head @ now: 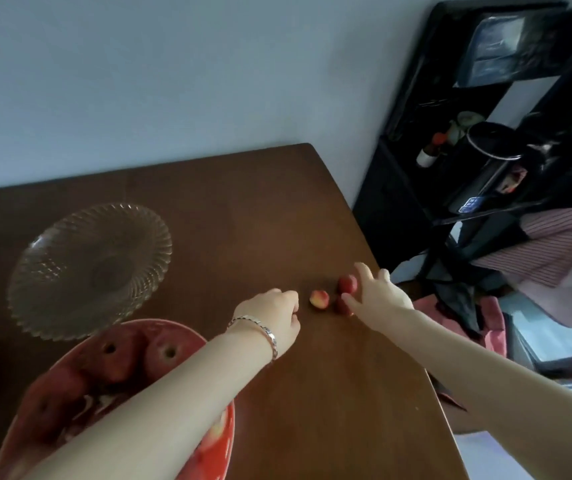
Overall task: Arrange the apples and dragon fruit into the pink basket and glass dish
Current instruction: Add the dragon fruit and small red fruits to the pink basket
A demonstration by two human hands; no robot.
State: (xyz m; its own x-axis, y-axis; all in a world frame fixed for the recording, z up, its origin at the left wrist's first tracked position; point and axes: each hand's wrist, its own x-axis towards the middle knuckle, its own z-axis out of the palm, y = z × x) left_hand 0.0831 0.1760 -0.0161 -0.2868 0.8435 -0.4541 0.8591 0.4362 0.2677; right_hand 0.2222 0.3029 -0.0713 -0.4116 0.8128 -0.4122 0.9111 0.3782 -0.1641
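A pink-red basket (191, 336) at the lower left holds several red apples (118, 358). An empty ribbed glass dish (90, 268) sits beyond it on the brown table. Three small red fruits lie near the table's right edge: a pale one (319, 299), one behind it (347, 284), and a third (341, 305) partly hidden by my right hand. My left hand (274, 318), fingers curled, is just left of the pale fruit and holds nothing that I can see. My right hand (378, 294) is spread over the other two, fingertips touching them. No dragon fruit is visible.
The brown table (312, 393) ends close to the right of the small fruits. Past that edge stand a black shelf unit (468, 133) with bottles and bags, and striped cloth (554, 247). A grey wall runs behind the table.
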